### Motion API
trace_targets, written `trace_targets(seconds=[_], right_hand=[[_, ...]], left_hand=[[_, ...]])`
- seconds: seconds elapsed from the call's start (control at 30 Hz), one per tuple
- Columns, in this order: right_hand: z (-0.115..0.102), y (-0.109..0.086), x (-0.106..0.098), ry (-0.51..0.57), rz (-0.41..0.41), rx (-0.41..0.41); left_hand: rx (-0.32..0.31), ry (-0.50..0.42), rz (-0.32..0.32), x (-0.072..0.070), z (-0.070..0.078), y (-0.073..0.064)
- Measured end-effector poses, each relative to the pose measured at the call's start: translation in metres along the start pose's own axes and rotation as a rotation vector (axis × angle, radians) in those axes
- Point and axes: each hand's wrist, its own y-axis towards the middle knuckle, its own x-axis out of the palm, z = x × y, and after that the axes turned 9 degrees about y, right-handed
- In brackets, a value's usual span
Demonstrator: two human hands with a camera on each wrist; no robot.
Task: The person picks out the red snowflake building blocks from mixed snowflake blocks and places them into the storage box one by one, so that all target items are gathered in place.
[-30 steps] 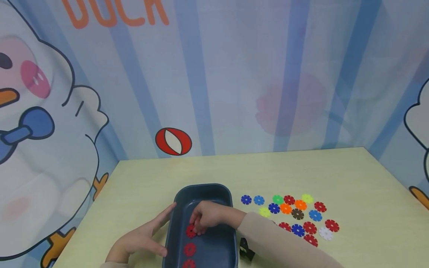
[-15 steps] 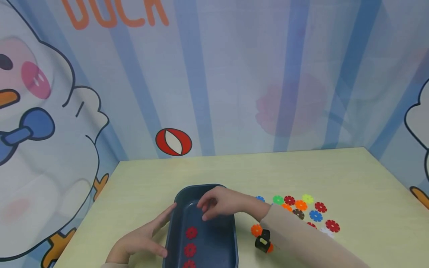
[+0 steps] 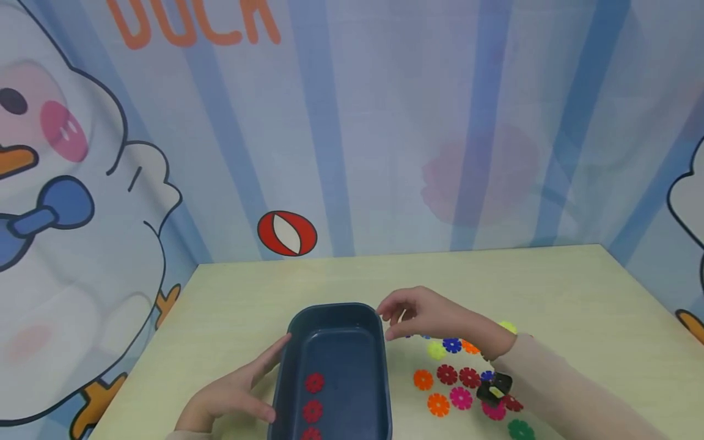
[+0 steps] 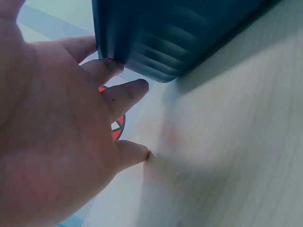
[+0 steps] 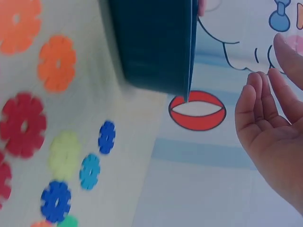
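Observation:
A dark blue tray stands on the table with red notched discs lined up along its left side. Against the tray's left wall, my left hand rests with fingers spread; in the left wrist view, fingertips touch the tray's outer side. Just past the tray's right rim hovers my right hand, fingers loosely bent and holding nothing. The right wrist view shows that hand with a bare palm, apart from the tray. Part of the scattered discs lies hidden behind the right forearm.
Right of the tray, loose notched discs in many colours lie on the table, among them orange, pink, yellow and green. A black wrist device hangs below the right sleeve. A printed curtain backs the table.
My right hand has let go of a red disc in the tray, then risen and moved right, out over the tray's rim. The left hand has stayed against the tray.

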Motion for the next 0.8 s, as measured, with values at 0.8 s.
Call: trace_targets(seconds=[0.8], right_hand=[[0.075,-0.060,-0.064,-0.200,0.287,0.193]], left_hand=[[-0.008,0.002,0.003,0.001,0.001,0.000]])
